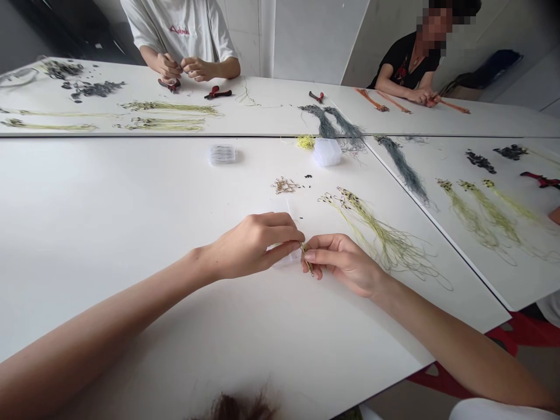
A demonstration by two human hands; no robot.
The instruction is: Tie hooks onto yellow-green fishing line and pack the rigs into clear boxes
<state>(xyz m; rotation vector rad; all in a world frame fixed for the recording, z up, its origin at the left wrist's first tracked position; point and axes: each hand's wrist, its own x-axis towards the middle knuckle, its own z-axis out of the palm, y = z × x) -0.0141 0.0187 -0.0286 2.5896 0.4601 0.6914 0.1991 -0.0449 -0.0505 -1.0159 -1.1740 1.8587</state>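
My left hand (254, 242) and my right hand (343, 259) meet over the middle of the white table (109, 233). Both pinch a small cluster of gold-coloured hooks (306, 256) between thumb and fingertips. A thin clear plastic piece (282, 256) lies under my left fingers. Just right of my right hand lies a bundle of yellow-green lines with dark beads (376, 230). A small pile of loose gold hooks (285, 185) and a few black beads (308, 176) sit further back.
Two clear plastic boxes (222, 154) (326, 151) stand near the table's far edge. Grey line bundles (332, 125), more yellow-green bundles (485, 210) and red-handled pliers (217, 93) lie on adjoining tables. Two other people work at the far side, one in white (184, 29), one in black (402, 58).
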